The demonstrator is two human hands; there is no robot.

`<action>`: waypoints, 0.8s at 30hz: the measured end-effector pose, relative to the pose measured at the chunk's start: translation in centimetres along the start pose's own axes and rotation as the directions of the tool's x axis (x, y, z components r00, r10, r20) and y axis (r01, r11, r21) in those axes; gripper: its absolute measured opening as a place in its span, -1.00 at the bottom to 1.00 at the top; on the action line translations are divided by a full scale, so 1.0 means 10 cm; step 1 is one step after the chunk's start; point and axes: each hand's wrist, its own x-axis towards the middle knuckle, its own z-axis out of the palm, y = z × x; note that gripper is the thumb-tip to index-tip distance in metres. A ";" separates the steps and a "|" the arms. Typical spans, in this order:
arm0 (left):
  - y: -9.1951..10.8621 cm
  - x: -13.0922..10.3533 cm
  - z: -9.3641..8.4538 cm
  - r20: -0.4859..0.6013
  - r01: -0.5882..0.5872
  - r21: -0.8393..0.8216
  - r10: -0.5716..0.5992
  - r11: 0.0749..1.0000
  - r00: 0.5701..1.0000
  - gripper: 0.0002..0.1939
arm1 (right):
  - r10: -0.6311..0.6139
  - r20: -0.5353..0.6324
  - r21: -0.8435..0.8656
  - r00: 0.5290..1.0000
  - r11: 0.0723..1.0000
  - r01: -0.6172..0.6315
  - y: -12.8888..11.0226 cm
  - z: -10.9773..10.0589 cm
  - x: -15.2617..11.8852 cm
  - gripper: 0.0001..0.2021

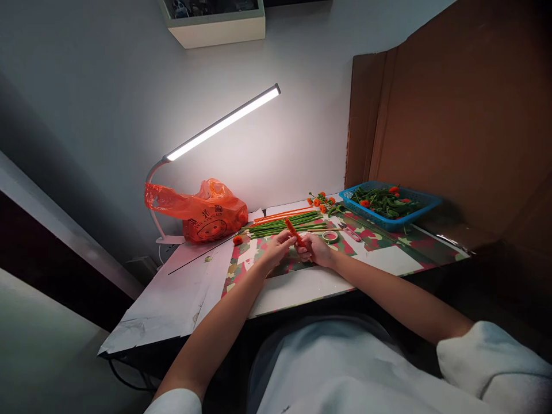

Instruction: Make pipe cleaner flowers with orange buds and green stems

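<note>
Both hands meet above the front middle of the table around a fuzzy orange chenille stem strip (pixel 293 230), which sticks up between them at a slant. My left hand (pixel 278 248) pinches it from the left with fingertips pressed together. My right hand (pixel 317 250) is closed round its lower part, which the fingers partly hide. Just behind the hands lies a row of long green stems (pixel 280 225), with straight orange strips (pixel 282 215) at their back. A roll of green tape (pixel 330 236) and a pink-handled tool (pixel 351 233) are beside my right hand.
An orange plastic bag (pixel 211 215) stands at the back left under a lit lamp (pixel 224 122). A small orange flower head (pixel 237 240) lies near it. Orange flowers (pixel 321 202) rest beside a blue basket (pixel 388 221) of green leaves. Cardboard (pixel 431 115) walls the right side.
</note>
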 end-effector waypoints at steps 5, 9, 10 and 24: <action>0.00 0.00 0.01 -0.026 0.044 -0.040 -0.045 0.998 0.999 -0.80 | -0.036 -0.003 0.005 0.999 0.999 0.036 0.04 -0.01 0.04 -0.92; -0.03 0.01 0.02 -0.082 0.002 -0.032 -0.005 0.999 0.997 -0.84 | -0.084 -0.048 -0.054 0.995 0.995 0.081 0.05 0.01 0.05 -0.89; -0.03 0.02 0.02 -0.102 -0.015 -0.028 0.012 1.000 0.995 -0.85 | -0.092 -0.069 -0.087 0.993 0.993 0.085 0.05 0.02 0.05 -0.89; 0.03 0.03 -0.02 -0.312 0.024 -0.056 -0.040 0.998 0.949 -0.86 | -0.501 -0.126 -0.780 0.856 0.583 0.227 0.12 0.00 0.05 -0.85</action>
